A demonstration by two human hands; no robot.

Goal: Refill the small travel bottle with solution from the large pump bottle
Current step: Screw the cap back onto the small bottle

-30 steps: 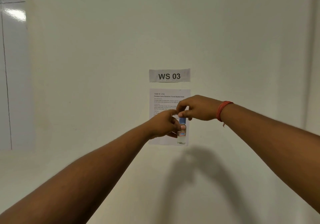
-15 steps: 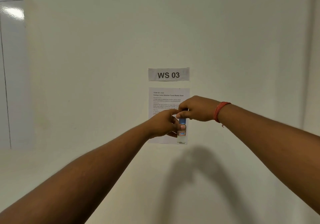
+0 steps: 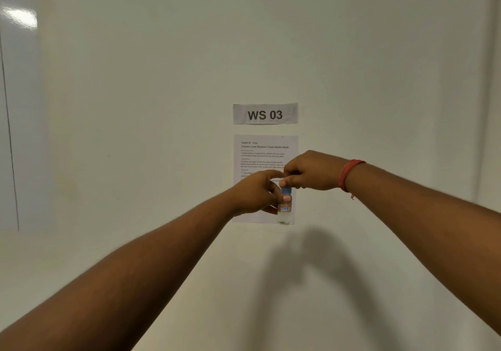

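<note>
We see the left hand (image 3: 256,193) gripping the small clear bottle (image 3: 284,211) upright in front of the paper sheet (image 3: 264,150) on the wall (image 3: 135,106), while the right hand (image 3: 311,171), a red thread (image 3: 349,173) at its wrist, pinches the blue cap (image 3: 286,191).

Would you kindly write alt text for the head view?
Two outstretched hands hold a small clear bottle before a white wall: the left hand grips its body, the right hand pinches its blue cap. Behind hang a task sheet and a "WS 03" sign.
</note>
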